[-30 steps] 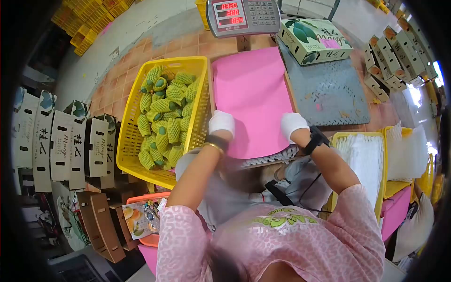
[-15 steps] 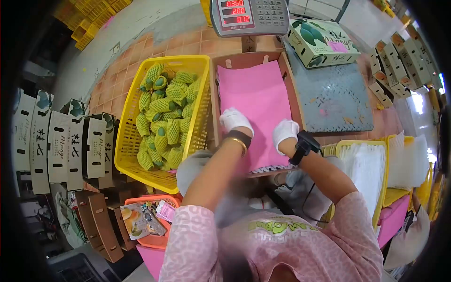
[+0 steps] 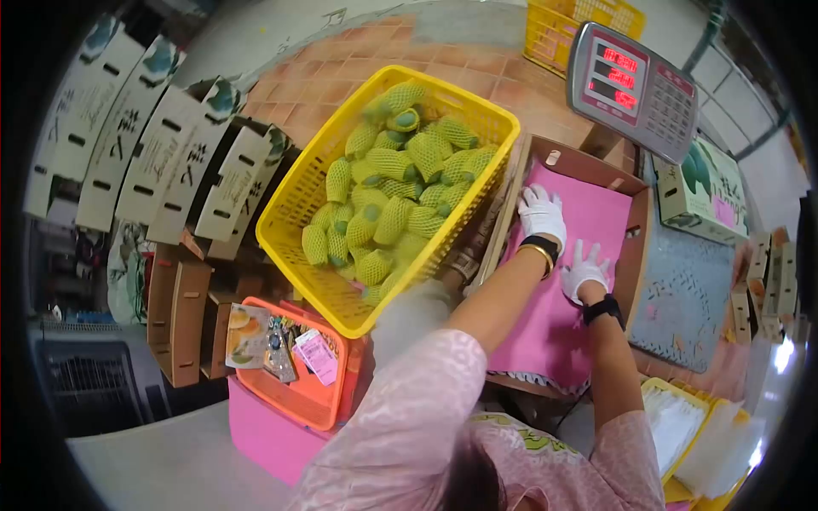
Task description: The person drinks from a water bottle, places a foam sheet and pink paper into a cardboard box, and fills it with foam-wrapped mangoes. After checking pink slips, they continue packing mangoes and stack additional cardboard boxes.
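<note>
Both hands wear white gloves and lie inside a long brown cardboard box (image 3: 641, 255) lined with a pink sheet (image 3: 545, 328). My left hand (image 3: 542, 213) rests on the upper part of the sheet, its fingers spread toward the far end. Lower and to the right, my right hand (image 3: 585, 272) presses on the same sheet with fingers apart. Neither glove holds anything. To the left of the box, a yellow crate (image 3: 319, 294) contains several green fruits (image 3: 394, 223) in yellow-green foam nets.
A scale with red digits (image 3: 632, 89) stands beyond the box. A printed carton (image 3: 703, 192) sits on a metal platform (image 3: 686, 294) at the right. Several upright cartons (image 3: 170, 166) line the left, above an orange basket (image 3: 294, 400) with papers. White sheets (image 3: 673, 426) fill a crate at lower right.
The camera has turned left, so the scene sits farther right and tilted. My left hand has moved up the sheet and its fingers have spread; my right hand's fingers have spread too.
</note>
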The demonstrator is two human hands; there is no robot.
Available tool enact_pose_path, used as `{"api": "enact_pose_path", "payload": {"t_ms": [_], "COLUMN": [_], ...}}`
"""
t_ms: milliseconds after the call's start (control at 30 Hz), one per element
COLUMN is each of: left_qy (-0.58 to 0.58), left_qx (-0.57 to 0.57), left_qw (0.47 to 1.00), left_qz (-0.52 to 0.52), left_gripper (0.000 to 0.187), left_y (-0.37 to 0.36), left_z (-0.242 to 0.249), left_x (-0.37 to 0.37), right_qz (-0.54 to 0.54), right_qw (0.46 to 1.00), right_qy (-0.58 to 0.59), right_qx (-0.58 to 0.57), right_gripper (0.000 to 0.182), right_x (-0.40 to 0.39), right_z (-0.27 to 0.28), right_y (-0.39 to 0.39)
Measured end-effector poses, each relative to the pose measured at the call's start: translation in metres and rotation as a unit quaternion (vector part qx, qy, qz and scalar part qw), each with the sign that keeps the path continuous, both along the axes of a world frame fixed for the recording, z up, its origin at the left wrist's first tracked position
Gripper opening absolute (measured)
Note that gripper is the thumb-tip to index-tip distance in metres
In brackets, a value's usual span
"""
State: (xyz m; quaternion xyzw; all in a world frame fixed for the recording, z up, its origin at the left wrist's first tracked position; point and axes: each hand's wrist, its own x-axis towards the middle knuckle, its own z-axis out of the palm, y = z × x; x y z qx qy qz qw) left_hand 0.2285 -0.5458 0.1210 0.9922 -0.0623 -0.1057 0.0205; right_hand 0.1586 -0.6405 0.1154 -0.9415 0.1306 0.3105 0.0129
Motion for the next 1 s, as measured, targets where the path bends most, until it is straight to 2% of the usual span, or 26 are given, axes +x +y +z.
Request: {"api": "enact_pose_path", "payload": {"t_ms": [33, 100, 133, 167, 233, 267, 300, 367, 400, 433, 500, 533, 567, 600, 633, 667, 733, 767, 833, 933, 1000], "left_qy": [0.016, 0.018, 0.109, 0.14, 0.154, 0.047, 0.005, 0.018, 0.032, 0.2, 0.22, 0.288, 0.137, 0.141, 0.143, 0.138, 0.16, 0.061, 0.031, 0.008, -0.004], "left_qx": [0.049, 0.069, 0.016, -0.01, -0.264, -0.339, -0.375, -0.403, -0.295, -0.194, -0.143, -0.046, 0.04, 0.082, 0.124, 0.123, 0.172, 0.088, 0.033, 0.07, 0.039], "left_qw": [0.998, 0.997, 0.993, 0.989, 0.951, 0.939, 0.927, 0.915, 0.955, 0.959, 0.962, 0.956, 0.984, 0.984, 0.981, 0.981, 0.971, 0.994, 0.999, 0.997, 0.998], "left_qz": [-0.019, 0.032, 0.039, 0.056, -0.048, -0.033, -0.021, 0.0, 0.0, 0.051, 0.072, 0.036, -0.105, -0.075, -0.043, -0.052, -0.034, -0.006, 0.017, 0.033, 0.055], "left_gripper": [0.036, 0.037, 0.037, 0.038, 0.041, 0.042, 0.044, 0.05, 0.053, 0.054, 0.052, 0.052, 0.063, 0.055, 0.048, 0.048, 0.029, 0.018, 0.017, 0.016, 0.016], "left_y": [0.002, -0.012, -0.005, -0.012, 0.052, 0.082, 0.112, 0.196, 0.24, 0.271, 0.328, 0.348, 0.372, 0.363, 0.355, 0.346, 0.323, 0.329, 0.327, 0.321, 0.32], "left_z": [-0.022, -0.055, -0.004, -0.016, 0.097, 0.114, 0.111, 0.103, 0.098, 0.097, 0.046, 0.028, -0.011, -0.01, -0.009, -0.01, -0.016, -0.033, -0.026, -0.026, -0.029], "left_x": [0.008, 0.021, 0.013, 0.024, 0.006, -0.007, -0.011, -0.032, -0.053, -0.069, -0.132, -0.159, -0.191, -0.215, -0.231, -0.233, -0.236, -0.246, -0.248, -0.251, -0.253], "right_qz": [-0.008, 0.023, 0.028, 0.034, 0.066, 0.07, 0.073, 0.062, 0.057, 0.049, 0.05, 0.051, 0.052, 0.057, 0.107, 0.089, 0.07, 0.073, 0.072, 0.034, 0.037], "right_qw": [1.0, 0.999, 0.999, 0.999, 0.997, 0.996, 0.996, 0.996, 0.997, 0.997, 0.998, 0.998, 0.998, 0.998, 0.993, 0.996, 0.997, 0.997, 0.997, 0.999, 0.999], "right_qy": [0.015, 0.016, 0.015, 0.015, 0.013, 0.004, -0.008, 0.021, 0.024, 0.025, 0.022, 0.016, 0.012, 0.006, -0.015, 0.0, 0.031, 0.029, 0.022, -0.021, -0.027], "right_qx": [-0.002, -0.016, -0.023, -0.032, -0.045, -0.05, -0.053, -0.052, -0.054, -0.056, -0.043, -0.039, -0.034, -0.037, -0.041, -0.019, -0.011, -0.022, -0.018, -0.005, -0.001], "right_gripper": [0.067, 0.067, 0.067, 0.067, 0.067, 0.067, 0.067, 0.067, 0.067, 0.067, 0.068, 0.067, 0.067, 0.066, 0.066, 0.068, 0.07, 0.071, 0.071, 0.068, 0.067], "right_x": [-0.001, 0.0, 0.0, 0.0, 0.0, -0.001, 0.0, 0.002, 0.003, 0.004, 0.003, 0.003, 0.003, 0.004, 0.007, 0.005, 0.004, 0.005, 0.004, 0.004, 0.002], "right_z": [0.012, 0.0, -0.002, -0.003, -0.02, -0.021, -0.019, -0.01, -0.009, -0.008, -0.006, -0.004, -0.006, -0.011, -0.031, -0.015, 0.003, -0.002, 0.0, -0.016, -0.017], "right_y": [0.005, -0.002, -0.002, -0.003, -0.014, -0.015, -0.013, -0.004, -0.003, -0.005, -0.005, -0.005, -0.006, -0.008, -0.023, -0.017, -0.006, -0.008, -0.006, -0.011, -0.013]}}
